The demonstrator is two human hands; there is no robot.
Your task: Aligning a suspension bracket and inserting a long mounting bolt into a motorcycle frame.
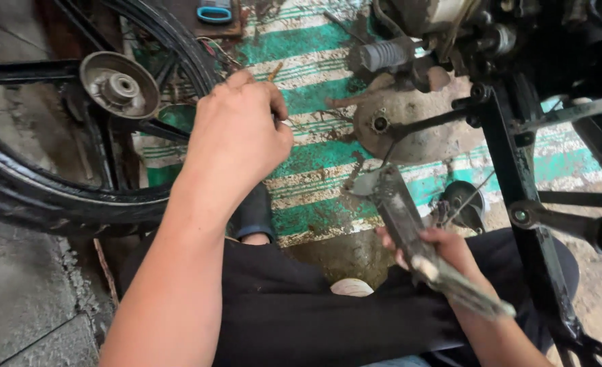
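Your right hand (443, 251) is clamped on one long, grimy metal tool (409, 234), its near end cut off by your wrist. Your left hand (236, 139) curls closed beside one wheel (56, 183) at left; whatever it pinches is hidden, perhaps a thin stick. One round brake plate (399, 129) lies far right on the striped mat (301, 95).
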